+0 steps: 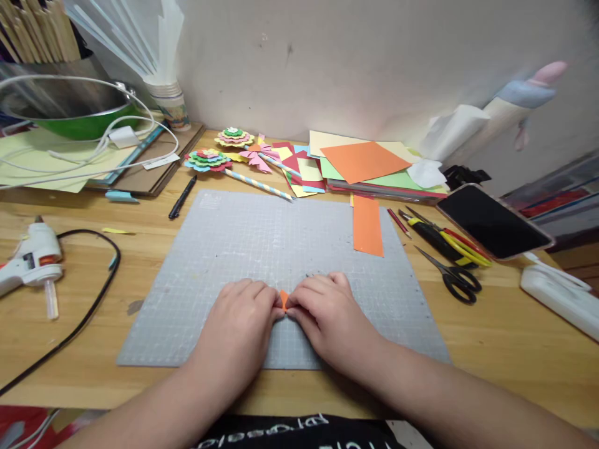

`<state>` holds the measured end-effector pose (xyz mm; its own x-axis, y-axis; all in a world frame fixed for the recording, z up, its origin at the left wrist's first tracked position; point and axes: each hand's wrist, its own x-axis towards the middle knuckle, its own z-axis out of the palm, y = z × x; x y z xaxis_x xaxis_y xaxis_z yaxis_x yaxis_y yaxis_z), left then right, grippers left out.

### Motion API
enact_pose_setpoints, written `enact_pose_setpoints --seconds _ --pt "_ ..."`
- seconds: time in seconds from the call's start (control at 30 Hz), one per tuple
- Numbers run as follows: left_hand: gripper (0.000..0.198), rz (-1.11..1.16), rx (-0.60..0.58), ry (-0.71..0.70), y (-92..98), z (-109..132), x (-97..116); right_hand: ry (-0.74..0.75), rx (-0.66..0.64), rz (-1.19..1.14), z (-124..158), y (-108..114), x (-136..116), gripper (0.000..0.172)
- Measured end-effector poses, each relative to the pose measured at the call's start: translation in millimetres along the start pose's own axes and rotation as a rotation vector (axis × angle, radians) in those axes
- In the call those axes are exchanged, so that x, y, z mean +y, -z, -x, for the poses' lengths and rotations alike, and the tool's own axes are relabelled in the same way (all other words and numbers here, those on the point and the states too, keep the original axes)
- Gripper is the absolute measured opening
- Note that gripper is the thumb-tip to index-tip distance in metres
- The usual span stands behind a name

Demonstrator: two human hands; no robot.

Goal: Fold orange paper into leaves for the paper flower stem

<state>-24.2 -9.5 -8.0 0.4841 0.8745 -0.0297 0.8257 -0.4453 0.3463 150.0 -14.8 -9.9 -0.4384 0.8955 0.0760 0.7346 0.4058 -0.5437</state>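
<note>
Between my two hands, just above the grey cutting mat (pixel 262 243), is a small piece of orange paper (pixel 283 299). My left hand (pixel 243 318) pinches its left side with thumb and fingers. From the right, my right hand (pixel 330 318) pinches the other side, so only a narrow pointed bit shows; the rest is hidden by the fingers. A larger orange paper strip (pixel 367 227) lies on the mat's upper right part, beyond my right hand.
Scissors (pixel 456 277), pliers (pixel 435 237), a red pencil (pixel 399 223) and a phone (pixel 496 221) lie right. A glue gun (pixel 37 255) with a black cord is left. Behind the mat are a black pen (pixel 182 197), layered paper flowers (pixel 208 160) and stacked coloured paper (pixel 365 161).
</note>
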Motion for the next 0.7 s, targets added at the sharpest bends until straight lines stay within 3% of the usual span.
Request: enact_pose_setpoints --seconds 0.27,0.7 --pt "0.018 0.021 -0.006 0.086 5.4 2 -2 -0.013 -0.027 0.057 -4 2 -1 0.011" --pt "0.019 -0.095 -0.077 0.020 17.2 -9 2 -0.142 0.012 0.128 -5 6 0 0.014"
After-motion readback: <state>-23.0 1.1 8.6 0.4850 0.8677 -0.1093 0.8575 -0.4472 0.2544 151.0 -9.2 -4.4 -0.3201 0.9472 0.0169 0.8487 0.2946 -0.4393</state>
